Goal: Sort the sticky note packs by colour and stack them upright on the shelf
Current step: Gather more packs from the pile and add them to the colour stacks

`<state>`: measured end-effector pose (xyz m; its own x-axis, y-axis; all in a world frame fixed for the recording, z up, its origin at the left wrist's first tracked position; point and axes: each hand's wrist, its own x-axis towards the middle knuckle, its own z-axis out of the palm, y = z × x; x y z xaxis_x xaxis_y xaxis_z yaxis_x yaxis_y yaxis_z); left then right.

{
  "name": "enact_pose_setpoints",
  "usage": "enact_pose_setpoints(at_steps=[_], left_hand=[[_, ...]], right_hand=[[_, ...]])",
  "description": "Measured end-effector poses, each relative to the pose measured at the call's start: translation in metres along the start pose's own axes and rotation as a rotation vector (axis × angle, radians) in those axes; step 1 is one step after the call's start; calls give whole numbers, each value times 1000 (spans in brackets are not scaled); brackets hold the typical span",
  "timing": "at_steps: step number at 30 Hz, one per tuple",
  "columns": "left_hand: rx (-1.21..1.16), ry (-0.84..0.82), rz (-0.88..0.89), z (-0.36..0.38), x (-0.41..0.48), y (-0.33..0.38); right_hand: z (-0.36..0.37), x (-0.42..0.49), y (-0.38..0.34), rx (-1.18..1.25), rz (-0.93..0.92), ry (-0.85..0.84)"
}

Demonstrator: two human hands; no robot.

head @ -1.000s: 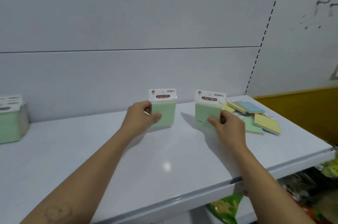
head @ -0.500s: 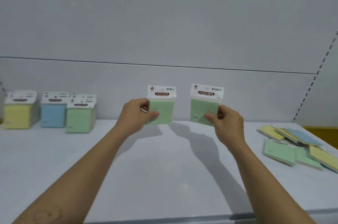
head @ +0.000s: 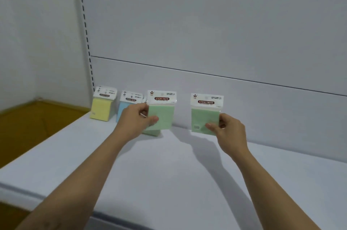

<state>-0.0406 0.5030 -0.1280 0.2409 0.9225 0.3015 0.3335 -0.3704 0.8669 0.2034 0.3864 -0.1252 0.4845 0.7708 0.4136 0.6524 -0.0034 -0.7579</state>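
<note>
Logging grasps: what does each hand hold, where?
Left hand pinches left green pack by its left edge; right hand pinches right green pack by its right edge.

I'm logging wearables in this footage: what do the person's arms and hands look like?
The left forearm and right forearm are bare, with no sleeves, gloves or watch in view. The right hand seems to wear a ring on one finger. A small pale strip shows at a finger of the left hand, too blurred to identify.

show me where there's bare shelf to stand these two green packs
Bare shelf: along the back panel right of the green stack, below the green pack in the right hand, and across the front. Crowded: left rear, with the yellow stack and blue stack beside it.
</note>
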Motion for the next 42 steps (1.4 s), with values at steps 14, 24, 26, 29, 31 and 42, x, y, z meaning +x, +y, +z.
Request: enact_pose_setpoints(at_steps=[14,24,26,29,31,42], left_hand=[[45,-60,-62,-45,33,-65],[238,-215,21,-21,63,-78],[332,-178,34,-16,62,-88],[456,-116,62,-7,56,-96],[557,-68,85,-5,55,-94],[634,-67,142,-4,53,-99]], right_hand=[[83,13,-30,171,91,7],[118,2,-21,227,173,78],[121,-5,-16,195,177,65],[124,-11,-12,151,161,39],[126,-13,-13,135,151,27],[138,-18,-15,118,154,-93]])
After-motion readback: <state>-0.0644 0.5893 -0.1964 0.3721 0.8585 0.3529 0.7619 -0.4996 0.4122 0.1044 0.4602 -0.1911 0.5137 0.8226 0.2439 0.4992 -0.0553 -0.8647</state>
